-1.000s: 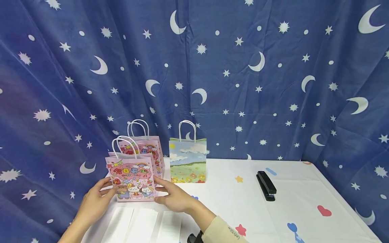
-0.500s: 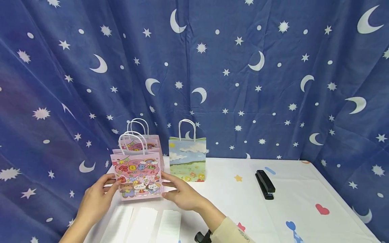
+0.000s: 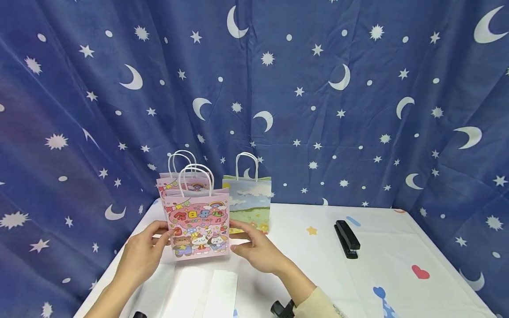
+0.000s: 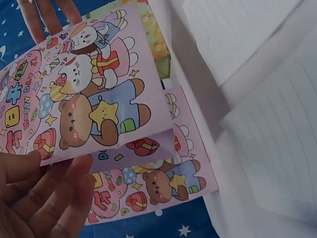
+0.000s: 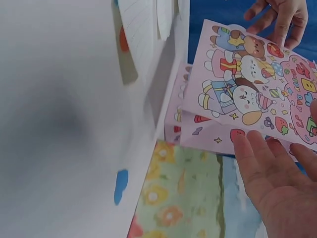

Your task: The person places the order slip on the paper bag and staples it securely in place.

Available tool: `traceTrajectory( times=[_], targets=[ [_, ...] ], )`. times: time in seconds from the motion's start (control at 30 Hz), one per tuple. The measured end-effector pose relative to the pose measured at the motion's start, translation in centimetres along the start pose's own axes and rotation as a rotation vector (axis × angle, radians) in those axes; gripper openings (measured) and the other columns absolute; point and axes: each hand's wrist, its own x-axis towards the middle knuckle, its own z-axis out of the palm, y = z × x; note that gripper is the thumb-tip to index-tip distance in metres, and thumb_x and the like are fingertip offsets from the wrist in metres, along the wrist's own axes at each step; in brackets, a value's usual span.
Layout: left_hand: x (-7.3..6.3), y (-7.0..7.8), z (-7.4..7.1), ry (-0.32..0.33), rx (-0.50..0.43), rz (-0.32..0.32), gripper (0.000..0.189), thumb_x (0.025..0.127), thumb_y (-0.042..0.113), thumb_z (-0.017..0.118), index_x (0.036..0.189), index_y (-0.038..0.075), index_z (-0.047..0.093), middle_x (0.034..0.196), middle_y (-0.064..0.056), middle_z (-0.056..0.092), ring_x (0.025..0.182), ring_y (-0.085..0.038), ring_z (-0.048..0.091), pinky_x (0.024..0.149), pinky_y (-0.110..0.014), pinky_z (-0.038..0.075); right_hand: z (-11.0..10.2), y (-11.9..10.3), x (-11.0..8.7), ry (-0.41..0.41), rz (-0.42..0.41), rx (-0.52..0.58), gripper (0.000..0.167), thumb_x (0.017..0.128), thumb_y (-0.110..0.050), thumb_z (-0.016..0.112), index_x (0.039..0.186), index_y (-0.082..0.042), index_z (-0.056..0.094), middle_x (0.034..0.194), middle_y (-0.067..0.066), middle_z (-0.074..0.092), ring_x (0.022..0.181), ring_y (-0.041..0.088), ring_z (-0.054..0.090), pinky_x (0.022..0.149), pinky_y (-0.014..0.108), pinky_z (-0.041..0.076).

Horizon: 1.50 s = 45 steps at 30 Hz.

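Nearest: beige sleeve (image 3: 318,304) on the R forearm, then lined paper strips (image 3: 220,291) lying side by side on the white table (image 3: 302,260), near left (approx. 3, forearm covers part of one). Just beyond, the L hand (image 3: 144,254) pinches the left edge of the front pink bag (image 3: 200,225), thumb on the printed face, other fingers behind. R hand (image 3: 258,249) has the right edge, thumb at front, fingers a bit spread along the side. Bag's left of centre, handles up, base slightly aslant & apparently off the table (cartoon bear, cat & dog print, w/ "HAPPY DAY"). Farther right, blk stapler (image 3: 347,239), on its own. Farther back, the landscape bag (image 3: 254,205) stands just right of the held one; 2nd pink bag (image 3: 183,182) behind it, far left, mostly hidden. Farthest: blue curtain (image 3: 318,110), moons & stars.
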Motion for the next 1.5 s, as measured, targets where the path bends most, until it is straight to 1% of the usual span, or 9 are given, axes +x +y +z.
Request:
traceTrajectory(
  times=[0.17, 0.33, 0.47, 0.6, 0.8, 1.1, 1.3, 1.43, 1.5],
  targets=[
    [0.1, 1.0, 0.7, -0.019, -0.023, 0.039, 0.010, 0.102, 0.022, 0.067, 0.112, 0.018, 0.070, 0.100, -0.002, 0.079, 0.075, -0.012, 0.077, 0.064, -0.029, 0.053, -1.3, 0.0, -1.2, 0.031, 0.010, -0.022, 0.061, 0.101, -0.009, 0.063, 0.157, -0.021, 0.042, 0.160, 0.007, 0.043, 0.142, 0.035, 0.052, 0.102, 0.030, 0.056],
    [0.3, 2.2, 1.6, -0.051, -0.064, 0.059, 0.008, 0.102, 0.022, 0.068, 0.108, 0.018, 0.070, 0.097, -0.001, 0.079, 0.073, -0.010, 0.076, 0.062, -0.028, 0.053, -2.7, 0.1, -2.4, 0.065, 0.002, -0.062, 0.058, 0.101, -0.010, 0.063, 0.155, -0.019, 0.045, 0.157, 0.010, 0.047, 0.138, 0.035, 0.055, 0.098, 0.025, 0.055],
    [0.4, 3.3, 2.4, -0.075, -0.087, 0.065, 0.007, 0.101, 0.021, 0.069, 0.108, 0.019, 0.071, 0.096, 0.000, 0.079, 0.073, -0.010, 0.076, 0.061, -0.027, 0.051, -4.0, 0.2, -3.4, 0.095, 0.004, -0.070, 0.055, 0.101, -0.010, 0.064, 0.152, -0.018, 0.048, 0.155, 0.012, 0.049, 0.136, 0.037, 0.057, 0.099, 0.024, 0.053],
    [0.6, 4.2, 3.5, -0.085, -0.096, 0.092, 0.005, 0.100, 0.018, 0.070, 0.105, 0.018, 0.070, 0.097, 0.000, 0.079, 0.073, -0.012, 0.077, 0.061, -0.026, 0.051, -5.2, 0.3, -4.3, 0.121, 0.016, -0.075, 0.051, 0.102, -0.011, 0.063, 0.151, -0.018, 0.049, 0.153, 0.013, 0.050, 0.133, 0.038, 0.059, 0.101, 0.030, 0.054],
    [0.8, 5.4, 5.1, -0.107, -0.105, 0.096, 0.005, 0.099, 0.019, 0.071, 0.103, 0.017, 0.069, 0.095, 0.002, 0.078, 0.075, -0.014, 0.078, 0.059, -0.024, 0.051, -6.4, 0.3, -5.7, 0.161, 0.072, -0.115, 0.049, 0.102, -0.017, 0.065, 0.149, -0.024, 0.051, 0.154, 0.007, 0.049, 0.130, 0.033, 0.062, 0.103, 0.039, 0.055],
    [0.8, 7.0, 7.5, -0.162, -0.162, 0.119, 0.009, 0.101, 0.025, 0.069, 0.102, 0.016, 0.069, 0.095, 0.003, 0.078, 0.075, -0.013, 0.077, 0.060, -0.022, 0.051, -8.4, 0.6, -8.1, 0.189, 0.112, -0.152, 0.048, 0.102, -0.017, 0.065, 0.148, -0.020, 0.051, 0.153, 0.013, 0.049, 0.128, 0.035, 0.063, 0.100, 0.032, 0.055],
    [0.7, 7.9, 9.1, -0.194, -0.191, 0.137, 0.003, 0.102, 0.023, 0.067, 0.101, 0.021, 0.069, 0.095, 0.007, 0.077, 0.079, -0.013, 0.078, 0.063, -0.022, 0.056, -9.2, 0.8, -9.6, 0.198, 0.140, -0.154, 0.048, 0.103, -0.016, 0.065, 0.148, -0.017, 0.051, 0.152, 0.016, 0.049, 0.130, 0.041, 0.061, 0.098, 0.028, 0.056],
    [0.5, 8.3, 10.0, -0.212, -0.214, 0.148, 0.003, 0.102, 0.019, 0.067, 0.102, 0.022, 0.069, 0.096, 0.006, 0.077, 0.078, -0.014, 0.078, 0.062, -0.020, 0.055, -9.6, 1.0, -10.4, 0.218, 0.163, -0.155, 0.048, 0.102, -0.018, 0.067, 0.147, -0.016, 0.051, 0.151, 0.016, 0.048, 0.129, 0.038, 0.062, 0.095, 0.025, 0.055],
    [0.4, 8.5, 10.4, -0.219, -0.218, 0.158, 0.003, 0.102, 0.022, 0.066, 0.102, 0.020, 0.068, 0.096, 0.005, 0.077, 0.077, -0.013, 0.077, 0.059, -0.019, 0.052, -9.8, 1.2, -10.8, 0.229, 0.179, -0.159, 0.048, 0.101, -0.019, 0.068, 0.146, -0.017, 0.052, 0.151, 0.016, 0.048, 0.128, 0.035, 0.062, 0.094, 0.023, 0.055]
  ],
)
